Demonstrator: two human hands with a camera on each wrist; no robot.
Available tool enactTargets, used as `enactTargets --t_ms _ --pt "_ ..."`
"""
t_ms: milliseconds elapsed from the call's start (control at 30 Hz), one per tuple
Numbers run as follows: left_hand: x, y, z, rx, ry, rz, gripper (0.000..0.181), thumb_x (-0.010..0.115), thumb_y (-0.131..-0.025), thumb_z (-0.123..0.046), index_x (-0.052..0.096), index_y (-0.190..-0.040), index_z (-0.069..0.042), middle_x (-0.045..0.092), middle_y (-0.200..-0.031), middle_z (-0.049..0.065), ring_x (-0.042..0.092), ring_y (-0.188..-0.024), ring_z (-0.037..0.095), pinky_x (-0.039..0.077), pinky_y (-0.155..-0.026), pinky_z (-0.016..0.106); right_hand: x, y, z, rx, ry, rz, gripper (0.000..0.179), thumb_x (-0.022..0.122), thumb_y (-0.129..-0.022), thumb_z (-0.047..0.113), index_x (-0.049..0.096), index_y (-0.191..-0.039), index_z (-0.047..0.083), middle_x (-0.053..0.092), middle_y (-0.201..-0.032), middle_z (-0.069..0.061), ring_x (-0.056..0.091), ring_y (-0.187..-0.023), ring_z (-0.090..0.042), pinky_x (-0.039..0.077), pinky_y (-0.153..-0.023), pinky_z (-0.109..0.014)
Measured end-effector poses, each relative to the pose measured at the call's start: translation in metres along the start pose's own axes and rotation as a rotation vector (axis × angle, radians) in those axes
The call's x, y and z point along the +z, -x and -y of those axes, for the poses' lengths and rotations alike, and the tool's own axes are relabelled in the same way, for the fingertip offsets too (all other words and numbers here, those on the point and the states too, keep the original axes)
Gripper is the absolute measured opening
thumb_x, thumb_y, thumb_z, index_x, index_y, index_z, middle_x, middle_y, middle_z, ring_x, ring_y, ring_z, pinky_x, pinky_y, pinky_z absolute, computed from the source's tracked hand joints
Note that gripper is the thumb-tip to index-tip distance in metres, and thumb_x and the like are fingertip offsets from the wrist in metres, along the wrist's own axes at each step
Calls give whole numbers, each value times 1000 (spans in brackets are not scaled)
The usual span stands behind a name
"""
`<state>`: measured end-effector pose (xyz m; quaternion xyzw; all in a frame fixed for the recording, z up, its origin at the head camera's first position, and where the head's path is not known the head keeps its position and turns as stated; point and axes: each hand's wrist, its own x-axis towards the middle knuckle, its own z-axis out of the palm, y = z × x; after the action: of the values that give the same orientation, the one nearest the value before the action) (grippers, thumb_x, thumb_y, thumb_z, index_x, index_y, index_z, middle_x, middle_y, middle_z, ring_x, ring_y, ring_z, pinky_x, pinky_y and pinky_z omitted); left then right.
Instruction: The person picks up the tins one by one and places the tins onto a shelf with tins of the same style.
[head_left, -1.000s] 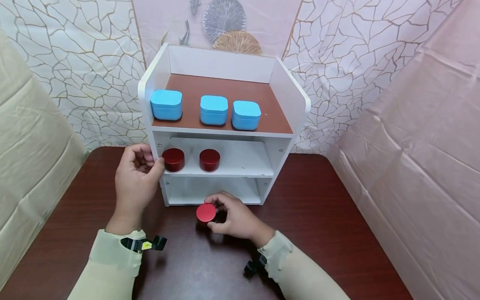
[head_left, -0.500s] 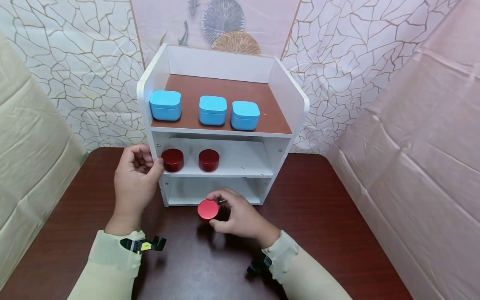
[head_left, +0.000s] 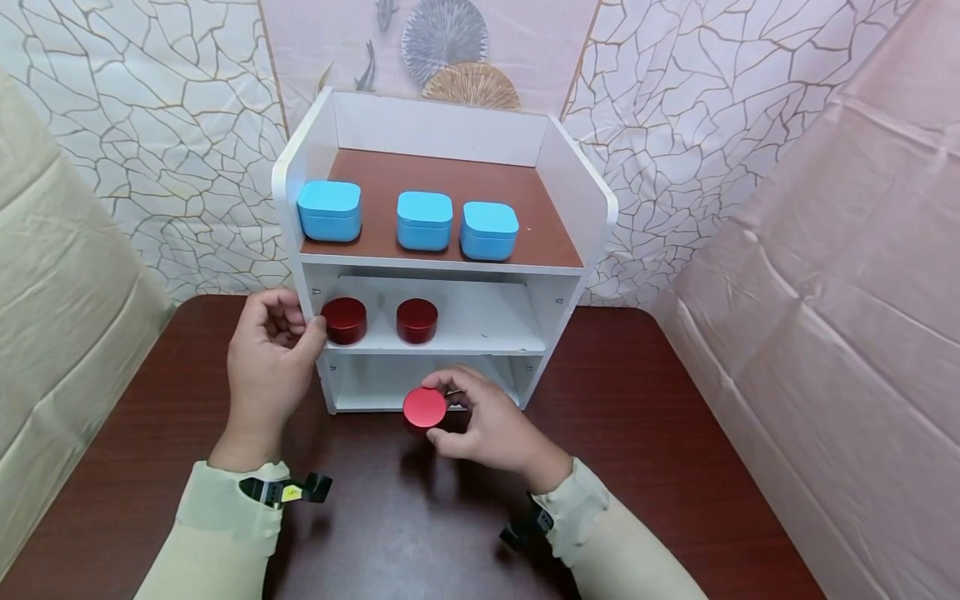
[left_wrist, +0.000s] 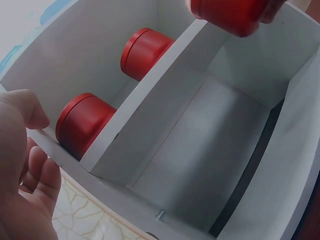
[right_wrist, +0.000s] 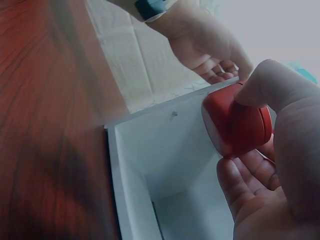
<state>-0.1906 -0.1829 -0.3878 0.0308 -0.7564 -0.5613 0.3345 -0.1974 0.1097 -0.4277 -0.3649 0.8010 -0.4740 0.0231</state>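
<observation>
My right hand (head_left: 498, 425) pinches a round red tin (head_left: 424, 408) with a flat lid, thumb on one side and fingers on the other. It hangs above the table, in front of the white shelf unit's (head_left: 427, 271) bottom compartment. My left hand (head_left: 270, 358) grips the unit's left side panel, thumb at the front edge and fingers curled outside. Two more red tins stand on the middle shelf: the left tin (head_left: 345, 321) close to my left thumb, the other tin (head_left: 417, 321) further right. In the right wrist view the held tin (right_wrist: 235, 120) is tilted.
On the brown top shelf stand three blue lidded boxes: a left box (head_left: 330, 211), a middle box (head_left: 424, 221) and a right box (head_left: 489, 231). The unit stands on a dark wooden table (head_left: 637, 467). Cloth-covered walls (head_left: 825, 292) close in both sides and the back.
My right hand has lifted the red tin off the table area and carried it slightly right and up towards the shelf unit. The left hand keeps its place on the side panel.
</observation>
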Motion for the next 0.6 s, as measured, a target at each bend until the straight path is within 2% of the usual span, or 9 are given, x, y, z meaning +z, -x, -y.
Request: enactTargets --t_ms 200,600 --pt "-1 0 -1 0 -2 4 36 75 -94 -16 59 -125 -10 57 -102 -2 56 -93 15 49 -76 15 -6 -2 5 -14 -31 -18 60 87 -81 13 61 -132 28 62 -127 13 66 -110 -11 58 -98 -31" --pt "0 1 -1 -7 -8 2 36 74 -94 -15 59 -126 -10 57 -103 -1 56 -93 15 49 -76 15 -19 -6 16 -28 -29 -44 60 87 -80 11 61 -132 26 63 -127 10 64 -111 -13 58 -99 -31"
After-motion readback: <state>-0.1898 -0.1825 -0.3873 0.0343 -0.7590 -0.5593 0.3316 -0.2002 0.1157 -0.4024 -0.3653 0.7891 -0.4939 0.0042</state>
